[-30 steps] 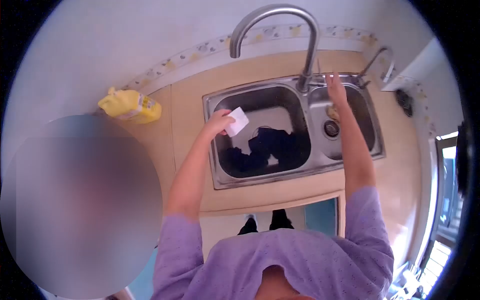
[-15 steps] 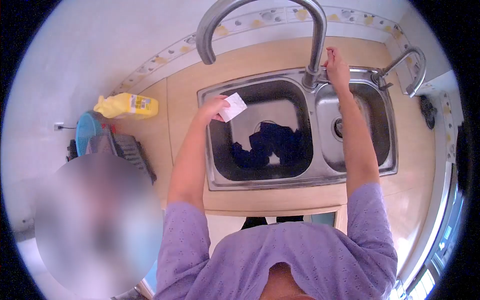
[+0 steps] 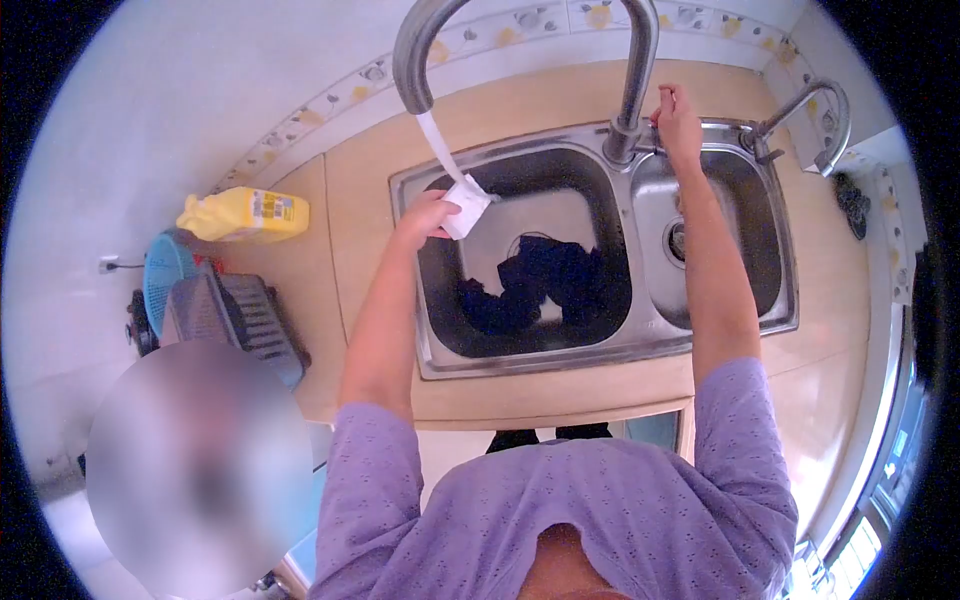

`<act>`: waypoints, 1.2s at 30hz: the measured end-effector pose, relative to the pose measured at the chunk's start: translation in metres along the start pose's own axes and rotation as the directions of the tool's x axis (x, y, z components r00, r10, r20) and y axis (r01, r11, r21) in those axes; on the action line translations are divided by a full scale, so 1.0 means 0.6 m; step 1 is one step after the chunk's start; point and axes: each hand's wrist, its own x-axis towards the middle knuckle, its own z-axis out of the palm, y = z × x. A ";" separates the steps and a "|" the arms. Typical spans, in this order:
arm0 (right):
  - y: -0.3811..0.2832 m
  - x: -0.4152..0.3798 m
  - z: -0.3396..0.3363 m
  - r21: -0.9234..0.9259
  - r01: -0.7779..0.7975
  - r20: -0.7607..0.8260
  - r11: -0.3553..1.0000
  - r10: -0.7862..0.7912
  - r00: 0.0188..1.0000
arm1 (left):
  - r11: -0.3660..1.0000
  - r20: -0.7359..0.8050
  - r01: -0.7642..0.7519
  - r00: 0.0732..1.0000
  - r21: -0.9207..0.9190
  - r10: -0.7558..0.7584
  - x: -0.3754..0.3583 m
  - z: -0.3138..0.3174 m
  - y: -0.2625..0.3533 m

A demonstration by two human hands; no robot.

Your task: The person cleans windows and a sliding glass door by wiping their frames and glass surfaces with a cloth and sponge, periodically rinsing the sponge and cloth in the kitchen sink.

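My left hand [image 3: 428, 216] grips a white square block [image 3: 468, 208] that looks like a bar of soap, over the left part of the large sink basin [image 3: 430, 320]. From the curved faucet [image 3: 412, 85] a stream of water [image 3: 440, 148] runs down onto the block. My right hand [image 3: 678, 130] is closed at the lever on the right of the faucet base [image 3: 622, 140]; the lever is mostly hidden by the fingers. Dark navy cloth [image 3: 545, 280] lies crumpled and wet-looking on the basin floor.
A smaller basin [image 3: 655, 205] with a drain is on the right, beside a second thin tap [image 3: 835, 140]. A yellow bottle [image 3: 250, 214] lies on the left counter near a blue basket [image 3: 168, 280] and a grey rack [image 3: 265, 330]. Dark mesh [image 3: 850, 205] sits far right.
Water has started flowing from the faucet onto the white block. My left hand keeps its hold, with the block tilted slightly; my right hand stays at the lever. The view has shifted a little.
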 end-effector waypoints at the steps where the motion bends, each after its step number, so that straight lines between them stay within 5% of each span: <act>1: 0.002 0.001 0.000 0.004 -0.009 0.005 1.000 0.009 1.000 | 1.000 -0.006 -0.002 1.000 0.006 0.002 0.000 0.003 -0.003; 16: 0.014 0.006 0.007 0.074 -0.089 0.019 0.993 0.088 0.996 | 0.998 -0.019 0.048 0.999 -0.040 -0.049 0.009 0.007 -0.058; 25: 0.013 0.006 0.009 0.083 -0.099 0.018 0.992 0.098 0.995 | 0.876 -0.012 0.037 0.999 -0.482 -0.049 -0.008 -0.015 -0.082; 31: 0.005 -0.001 0.002 0.097 -0.092 0.019 0.991 0.090 0.996 | 0.781 0.041 0.075 0.997 -0.620 -0.063 0.000 0.011 -0.083; 36: 0.012 0.000 0.006 0.101 -0.084 -0.011 0.991 0.085 0.996 | 0.577 0.077 0.094 0.996 -0.812 -0.054 0.031 0.035 -0.081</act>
